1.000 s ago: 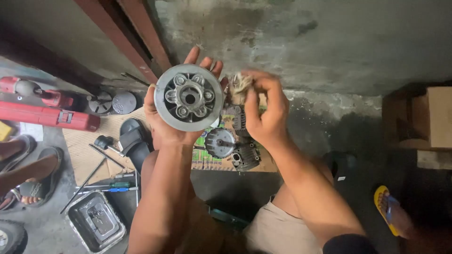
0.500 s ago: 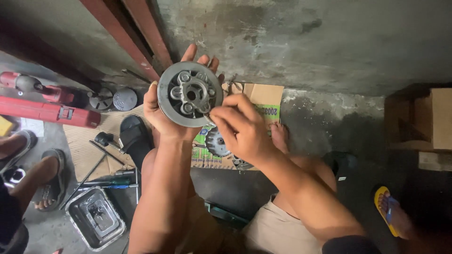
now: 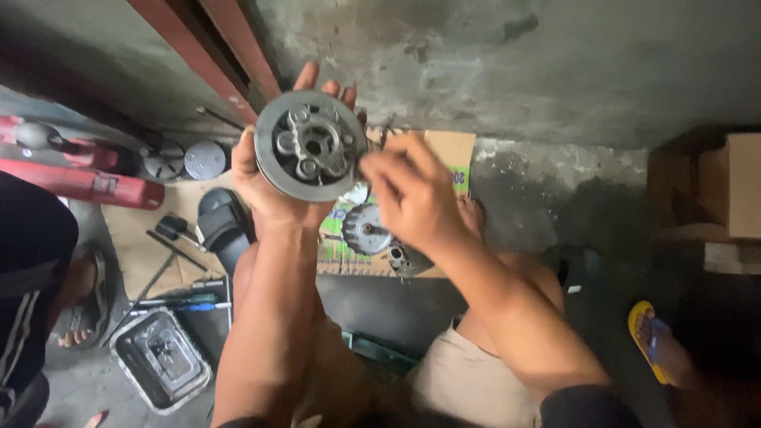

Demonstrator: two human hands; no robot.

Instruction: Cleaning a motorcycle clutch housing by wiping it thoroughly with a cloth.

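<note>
Round grey metal clutch hub [image 3: 311, 146] raised before grimy concrete wall [image 3: 555, 55] — cupped from behind in left hand [image 3: 273, 178], grip clenched on rim. Right hand [image 3: 412, 194] pinching at hub's right edge — pinched item too small to tell.

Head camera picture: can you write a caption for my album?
Left hand holds up a round metal clutch part while the right hand touches its rim.

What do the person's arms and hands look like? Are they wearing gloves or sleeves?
No gloves: the left hand and the right hand are bare, with no rings or watch showing. Both forearms are uncovered. A dark sleeve edge shows only at the bottom of the right arm.
</note>
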